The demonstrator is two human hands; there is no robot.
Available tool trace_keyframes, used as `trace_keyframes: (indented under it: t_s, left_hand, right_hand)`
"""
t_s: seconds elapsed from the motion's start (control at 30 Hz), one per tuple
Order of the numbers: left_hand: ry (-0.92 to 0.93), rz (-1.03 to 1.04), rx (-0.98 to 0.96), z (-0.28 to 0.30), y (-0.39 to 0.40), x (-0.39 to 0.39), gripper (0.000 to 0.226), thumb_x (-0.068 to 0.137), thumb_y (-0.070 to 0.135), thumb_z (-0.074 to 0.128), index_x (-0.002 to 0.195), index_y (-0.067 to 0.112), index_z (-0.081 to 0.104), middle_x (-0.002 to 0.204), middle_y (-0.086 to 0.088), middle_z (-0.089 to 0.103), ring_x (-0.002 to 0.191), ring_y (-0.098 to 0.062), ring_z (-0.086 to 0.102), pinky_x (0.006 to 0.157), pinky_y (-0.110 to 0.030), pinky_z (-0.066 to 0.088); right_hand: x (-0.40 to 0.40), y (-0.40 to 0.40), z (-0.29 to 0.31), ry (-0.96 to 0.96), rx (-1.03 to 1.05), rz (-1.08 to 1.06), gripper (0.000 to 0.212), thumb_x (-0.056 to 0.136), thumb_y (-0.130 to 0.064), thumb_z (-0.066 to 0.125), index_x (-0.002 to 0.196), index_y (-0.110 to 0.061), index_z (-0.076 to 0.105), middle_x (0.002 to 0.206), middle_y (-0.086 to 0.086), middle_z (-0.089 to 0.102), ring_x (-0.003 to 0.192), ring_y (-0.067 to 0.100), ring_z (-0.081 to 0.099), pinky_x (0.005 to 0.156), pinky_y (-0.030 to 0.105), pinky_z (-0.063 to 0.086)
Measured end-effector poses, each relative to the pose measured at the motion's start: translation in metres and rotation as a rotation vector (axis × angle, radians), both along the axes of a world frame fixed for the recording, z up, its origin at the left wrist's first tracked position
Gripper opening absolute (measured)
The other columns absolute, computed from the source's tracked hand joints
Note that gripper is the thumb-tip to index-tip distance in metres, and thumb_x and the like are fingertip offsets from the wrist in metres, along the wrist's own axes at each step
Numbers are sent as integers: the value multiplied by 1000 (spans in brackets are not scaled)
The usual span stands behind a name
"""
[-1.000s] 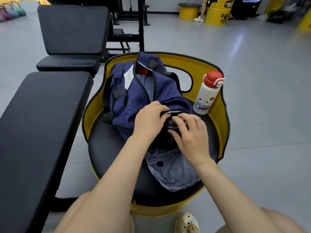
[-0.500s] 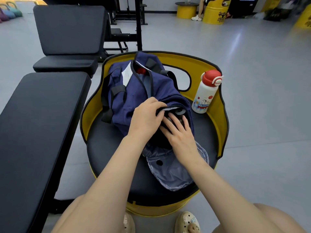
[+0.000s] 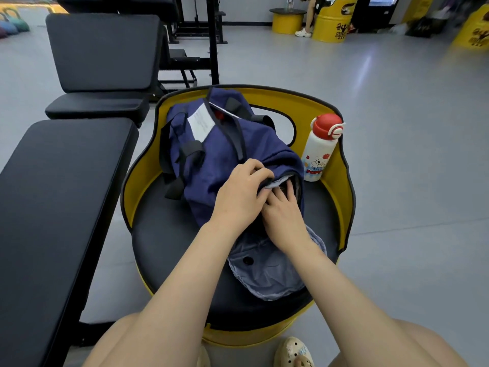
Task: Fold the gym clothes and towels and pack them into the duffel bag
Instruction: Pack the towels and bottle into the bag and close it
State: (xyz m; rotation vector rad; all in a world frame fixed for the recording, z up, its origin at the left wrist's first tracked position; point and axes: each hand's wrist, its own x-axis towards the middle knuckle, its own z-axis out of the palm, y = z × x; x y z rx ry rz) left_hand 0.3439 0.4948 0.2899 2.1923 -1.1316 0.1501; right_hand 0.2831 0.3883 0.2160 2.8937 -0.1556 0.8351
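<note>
Navy duffel bag (image 3: 222,154) on the black seat of a yellow barrel chair (image 3: 341,165). Left hand (image 3: 238,192) pinching the bag's opening edge, lifting it. Right hand (image 3: 284,213) flat, fingers straight, pushed into the opening just below.

A second ago the right hand (image 3: 284,211) lay on top of a rolled black item at the mouth of the navy duffel bag (image 3: 219,165); now its fingers reach inside the opening and the black item is almost out of sight. The left hand (image 3: 242,188) has shifted to grip the bag's upper edge, lifting it over the right fingers.
</note>
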Motion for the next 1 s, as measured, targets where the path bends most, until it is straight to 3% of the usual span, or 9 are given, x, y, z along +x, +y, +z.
trace_keyframes:
  t_s: [0.1,0.2,0.33,0.47,0.6,0.83,1.0]
  left_hand:
    - [23,-45,88,-3,0,7,41,95,20,52,135,25,49,146,9,41,132,-12,37,103,-31,39]
    - [-9,-37,179,-2,-2,9,42,97,29,50,139,31,46,149,13,37,134,-8,35,104,-27,37]
    - [-47,34,231,0,-7,4,43,92,38,57,134,35,51,145,16,39,131,-7,35,90,-31,46]
    - [-72,109,178,1,-14,1,33,90,33,62,122,30,58,133,14,46,120,-11,42,69,-31,47]
    - [-96,127,143,-3,-20,0,28,89,23,63,117,28,60,126,13,50,114,-13,45,60,-31,42]
    - [-97,132,115,-6,-25,4,30,85,18,66,112,30,62,120,14,52,111,-13,46,56,-28,38]
    - [-91,118,111,-6,-28,6,33,83,16,68,112,31,63,120,15,53,114,-12,45,56,-28,40]
  right_hand:
    - [-16,-10,-4,-82,30,160,28,86,-11,55,110,-11,69,121,8,63,126,28,43,111,54,28]
    - [-29,-19,4,-256,51,240,21,90,-8,55,102,-7,72,113,8,68,115,25,51,102,40,41]
    - [-39,-36,22,-415,290,120,17,89,-9,55,94,-7,72,96,5,69,92,22,57,80,33,47]
    - [-29,-61,32,-399,600,-133,18,91,-16,58,105,-7,66,106,6,65,101,17,55,87,27,46]
    - [-5,-95,41,-318,813,-366,40,91,-21,63,128,-9,53,127,7,53,118,20,50,89,20,38]
    - [45,-147,56,-264,926,-542,79,86,-21,70,149,-14,23,148,10,30,137,26,32,107,37,35]
    - [74,-169,59,-175,919,-588,92,84,-30,71,152,-21,10,152,9,22,139,29,27,107,41,34]
